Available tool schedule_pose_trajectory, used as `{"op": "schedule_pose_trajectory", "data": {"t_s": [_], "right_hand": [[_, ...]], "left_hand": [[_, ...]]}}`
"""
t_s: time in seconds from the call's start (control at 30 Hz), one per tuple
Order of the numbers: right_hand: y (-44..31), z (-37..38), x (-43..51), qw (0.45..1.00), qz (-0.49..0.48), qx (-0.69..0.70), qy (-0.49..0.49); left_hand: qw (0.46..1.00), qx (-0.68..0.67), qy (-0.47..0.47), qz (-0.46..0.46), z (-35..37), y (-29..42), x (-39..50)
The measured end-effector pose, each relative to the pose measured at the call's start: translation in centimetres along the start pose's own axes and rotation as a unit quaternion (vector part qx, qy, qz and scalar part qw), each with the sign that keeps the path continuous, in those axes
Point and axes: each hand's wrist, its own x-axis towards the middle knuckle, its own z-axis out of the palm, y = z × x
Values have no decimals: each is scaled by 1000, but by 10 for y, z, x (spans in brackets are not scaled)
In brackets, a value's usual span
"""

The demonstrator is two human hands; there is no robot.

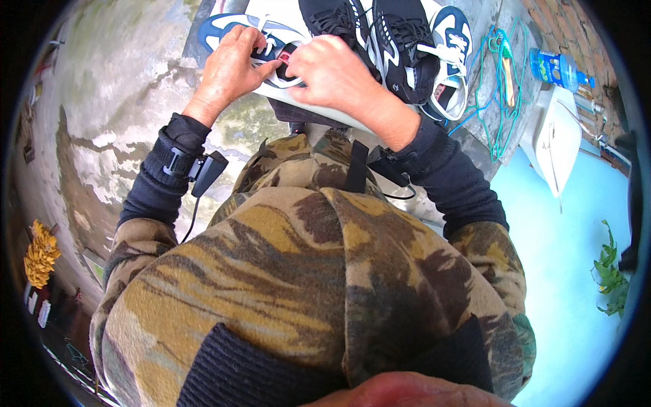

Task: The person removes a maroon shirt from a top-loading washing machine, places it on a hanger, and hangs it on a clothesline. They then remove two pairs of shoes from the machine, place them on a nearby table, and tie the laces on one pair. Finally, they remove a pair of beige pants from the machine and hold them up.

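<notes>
A blue and white lace-up sneaker (218, 31) lies sideways at the top, its toe to the left. My left hand (235, 63) rests over its lacing, the thumb at the red label in the opening. On the heel side, my right hand (325, 71) has its fingers curled at the shoe's collar; whether they grip its edge is hidden. Just right of my right hand are black lace-up sneakers (404, 48) with white trim. Beyond them, a matching blue and white sneaker (450, 46) has its white laces hanging loose over its opening.
A scrub brush (508, 81) lies among green wire hangers (496, 142) on the grey slab at right. Farther right are a blue plastic bottle (557, 69) and a white basin-like object (557, 137). A brick wall (564, 30) borders the slab.
</notes>
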Motion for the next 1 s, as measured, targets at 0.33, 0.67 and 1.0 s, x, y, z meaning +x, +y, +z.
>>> {"op": "schedule_pose_trajectory", "data": {"t_s": [0.33, 0.67, 1.0], "right_hand": [[-4, 24, 26, 926, 0, -161, -342], [-4, 17, 39, 912, 41, -166, -373], [-8, 11, 28, 922, -9, -202, -331]], "left_hand": [[998, -10, 16, -59, 19, -11, -3], [999, -4, 48, -23, 36, -21, -3], [996, -63, 55, -21, 40, -21, -2]]}}
